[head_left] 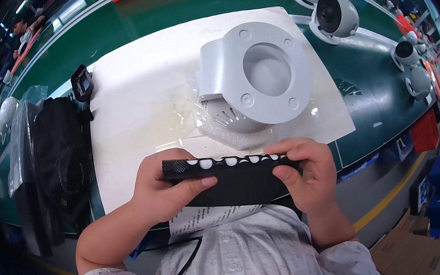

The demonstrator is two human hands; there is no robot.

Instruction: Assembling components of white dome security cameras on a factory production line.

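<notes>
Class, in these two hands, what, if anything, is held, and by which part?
A flat black piece with rounded white spots along its far edge: the left hand grips it near its left end, the right hand near its right.

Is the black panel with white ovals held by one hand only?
No, the left hand and right hand grip opposite ends of the black panel.

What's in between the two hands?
A black piece with a row of white spots along its edge, held between the left hand and right hand, in the head view.
</notes>
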